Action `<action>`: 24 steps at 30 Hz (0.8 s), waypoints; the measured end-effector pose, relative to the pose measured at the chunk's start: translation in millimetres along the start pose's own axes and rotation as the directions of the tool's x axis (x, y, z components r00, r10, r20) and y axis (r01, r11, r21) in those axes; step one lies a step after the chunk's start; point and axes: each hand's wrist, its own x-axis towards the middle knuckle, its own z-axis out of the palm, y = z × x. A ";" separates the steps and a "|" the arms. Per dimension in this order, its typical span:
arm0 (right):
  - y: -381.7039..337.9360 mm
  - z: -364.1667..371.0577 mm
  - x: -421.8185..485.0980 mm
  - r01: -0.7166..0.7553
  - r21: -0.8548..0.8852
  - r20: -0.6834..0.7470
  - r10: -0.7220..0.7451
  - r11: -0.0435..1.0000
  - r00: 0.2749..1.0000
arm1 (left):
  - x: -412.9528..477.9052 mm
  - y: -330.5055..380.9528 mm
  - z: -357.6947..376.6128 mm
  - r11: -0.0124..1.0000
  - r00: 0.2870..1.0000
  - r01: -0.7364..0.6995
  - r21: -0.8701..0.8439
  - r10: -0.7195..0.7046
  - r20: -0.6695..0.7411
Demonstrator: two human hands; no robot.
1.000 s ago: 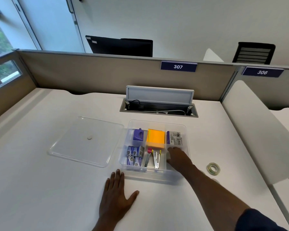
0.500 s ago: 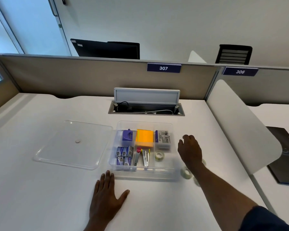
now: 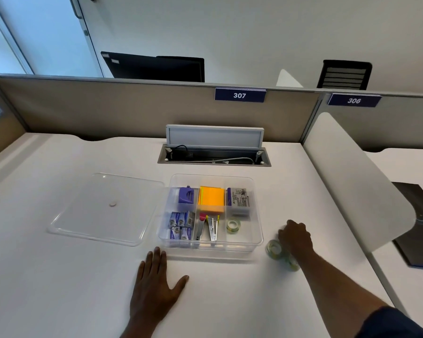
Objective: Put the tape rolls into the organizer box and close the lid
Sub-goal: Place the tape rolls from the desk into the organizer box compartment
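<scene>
The clear organizer box [image 3: 258,230] stands open at the desk's middle. One clear tape roll [image 3: 233,226] lies in its front right compartment. Two more tape rolls sit on the desk just right of the box: one [image 3: 274,249] nearer the box, the other [image 3: 292,263] partly under my wrist. My right hand [image 3: 295,237] hovers over them with fingers curled down; a grip cannot be made out. My left hand [image 3: 154,289] rests flat on the desk in front of the box's left corner. The clear lid [image 3: 103,211] lies flat to the left of the box.
The box also holds a purple sharpener, orange sticky notes, staple boxes, staple removers and an eraser pack. An open cable tray [image 3: 214,157] sits behind it. A white curved divider [image 3: 357,191] bounds the desk on the right, with beige partitions behind.
My right hand left the box's front right compartment, where a tape roll now lies, swung right and dropped onto the two rolls on the desk. My left hand stayed put.
</scene>
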 end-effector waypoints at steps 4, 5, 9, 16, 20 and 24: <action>-0.2 5.2 -1.0 0.012 -0.057 -0.051 -0.015 0.998 0.999 | 0.4 -0.9 -0.8 1.000 1.000 0.006 -0.003 -0.006 -0.004; -1.0 6.2 -1.3 0.026 -0.054 -0.079 -0.030 0.998 0.996 | 0.7 -0.9 -1.5 1.000 1.000 0.007 -0.001 -0.007 -0.004; -17.8 6.3 -1.3 0.153 -0.011 -0.234 -0.151 0.988 0.960 | 0.7 0.2 -2.4 1.000 1.000 0.004 0.001 -0.004 -0.001; -71.5 -5.5 -2.8 0.572 0.042 -0.263 -0.543 0.819 0.797 | -0.3 0.3 -2.0 1.000 1.000 0.001 -0.006 -0.001 -0.009; -81.7 4.9 -13.8 0.700 0.038 -0.041 -0.699 0.713 0.714 | -1.3 1.4 -4.1 1.000 1.000 -0.006 -0.007 0.006 -0.013; -80.0 22.4 -26.9 0.723 -0.013 0.146 -0.714 0.691 0.685 | -1.1 2.0 -4.7 1.000 1.000 -0.001 -0.012 0.001 -0.008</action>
